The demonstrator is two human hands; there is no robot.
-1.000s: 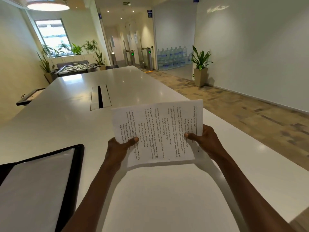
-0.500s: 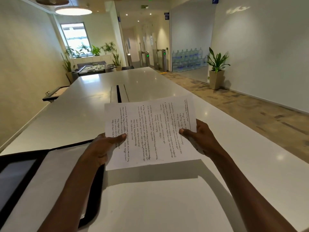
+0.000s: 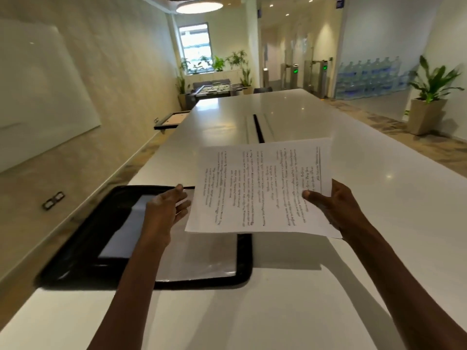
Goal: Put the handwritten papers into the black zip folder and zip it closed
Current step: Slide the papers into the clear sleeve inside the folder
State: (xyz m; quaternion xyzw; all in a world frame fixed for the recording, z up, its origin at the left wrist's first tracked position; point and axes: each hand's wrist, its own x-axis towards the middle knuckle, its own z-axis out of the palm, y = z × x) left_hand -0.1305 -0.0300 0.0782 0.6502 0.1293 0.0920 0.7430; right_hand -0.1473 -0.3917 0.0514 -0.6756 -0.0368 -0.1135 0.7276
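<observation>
The handwritten papers (image 3: 260, 188) hover above the white table, turned sideways with lines of dark script facing me. My right hand (image 3: 333, 205) pinches their right edge, thumb on top. My left hand (image 3: 164, 210) is off the papers, fingers spread, just above the black zip folder (image 3: 83, 246). The folder lies unzipped and flat at the table's left edge, with pale sheets or sleeves inside both halves. The papers' left edge overhangs the folder's right half.
The long white table (image 3: 328, 286) stretches ahead, with a cable slot (image 3: 258, 127) along its middle. A whiteboard (image 3: 43, 92) hangs on the left wall. A potted plant (image 3: 429, 104) and stacked water bottles (image 3: 366, 77) stand to the right.
My left hand has released the papers and spread open over the folder. The papers, held by my right hand alone, have shifted left toward the folder as my view turned left.
</observation>
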